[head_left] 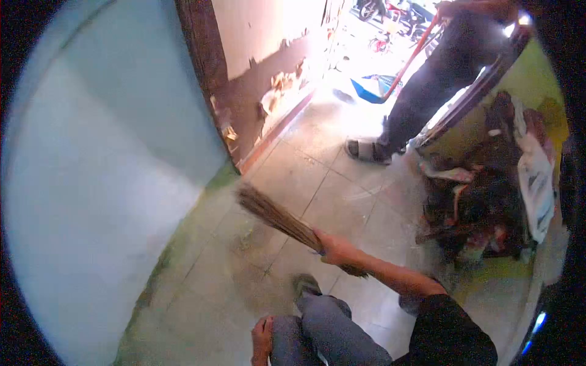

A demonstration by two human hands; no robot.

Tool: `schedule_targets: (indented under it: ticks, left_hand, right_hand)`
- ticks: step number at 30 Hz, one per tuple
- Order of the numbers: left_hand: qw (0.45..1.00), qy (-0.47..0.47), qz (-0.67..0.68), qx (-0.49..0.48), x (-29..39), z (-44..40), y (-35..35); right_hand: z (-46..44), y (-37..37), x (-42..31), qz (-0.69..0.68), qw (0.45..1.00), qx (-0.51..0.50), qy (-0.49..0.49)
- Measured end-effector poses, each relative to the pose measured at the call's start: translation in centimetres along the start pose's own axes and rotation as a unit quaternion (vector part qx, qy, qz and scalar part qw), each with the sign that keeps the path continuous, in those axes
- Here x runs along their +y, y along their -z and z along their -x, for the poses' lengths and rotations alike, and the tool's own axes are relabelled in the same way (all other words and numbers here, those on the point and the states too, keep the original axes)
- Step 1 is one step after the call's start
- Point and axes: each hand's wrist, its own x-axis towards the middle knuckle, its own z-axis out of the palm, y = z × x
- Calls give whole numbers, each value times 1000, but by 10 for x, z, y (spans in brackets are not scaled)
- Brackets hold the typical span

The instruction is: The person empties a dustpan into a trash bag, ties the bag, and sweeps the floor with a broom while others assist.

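My right hand [334,249] is closed round the bound handle end of a short straw broom [274,213]. The broom points forward and left, its bristle tips near the tiled floor by the door frame's foot. Low in the view, my left hand [262,334] rests beside my left knee, with a small gap showing between its fingers and no object in it. Another person in dark trousers stands ahead at the doorway. That person's hand [482,8] is at the top of a long red handle joined to a blue dustpan [369,90].
A pale wall [104,183] fills the left side. The door frame [204,73] and a panel with peeling paint stand ahead. On the right is a dark heap of cloth and other items [470,195], with a white cloth or bag [537,183]. Motorbikes [394,15] show outside.
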Motion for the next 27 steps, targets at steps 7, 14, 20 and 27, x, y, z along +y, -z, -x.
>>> schedule_targets:
  ticks: [7,14,20,27]
  left_hand:
    - [966,98,-223,-93,-63,192,44]
    - [936,185,-294,-59,75,314,135]
    - [945,162,-170,226,172,366,151]
    - [922,85,-136,352,141,426,12]
  right_hand:
    - [267,23,3,-253,954,-98,-123]
    - [340,67,-86,-75,966,-240,-61]
    - [353,100,-120,-5,944,-324,65]
    - [350,142,-82,48,933,-339,110]
